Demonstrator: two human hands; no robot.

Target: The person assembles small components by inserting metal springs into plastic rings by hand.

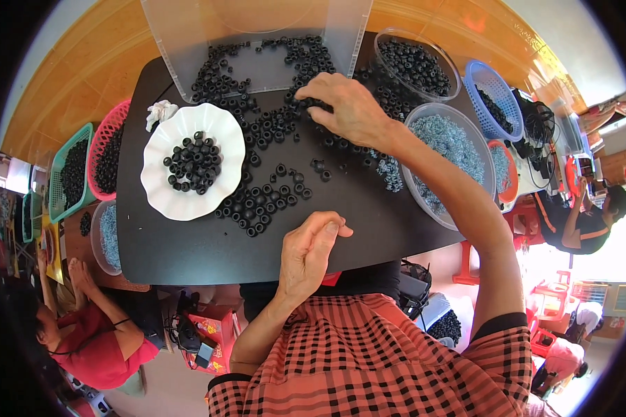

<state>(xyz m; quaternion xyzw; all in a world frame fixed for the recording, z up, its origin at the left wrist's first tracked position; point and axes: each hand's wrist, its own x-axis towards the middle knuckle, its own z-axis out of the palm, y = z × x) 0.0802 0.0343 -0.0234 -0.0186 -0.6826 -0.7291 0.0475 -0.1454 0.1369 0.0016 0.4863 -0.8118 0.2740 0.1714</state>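
My right hand (351,108) reaches across the dark table (188,250) to the far side. Its fingers and thumb curl around a few small black hollow pieces (278,128) in a loose heap. Close to the near edge, my left hand (311,251) is closed, thumb against curled fingers; whatever lies inside is hidden. In front of it, more black rounded pieces with holes (261,208) lie scattered. A white scalloped plate (161,149) to their left bears a small pile of similar black pieces (193,163).
A clear plastic bin (181,62) on its side spills black pieces at the back. On the right stand a tub of black pieces (414,66), a tub of bluish clear bits (448,153) and a blue basket (494,97). A pink basket (108,149) and another person (104,340) are left.
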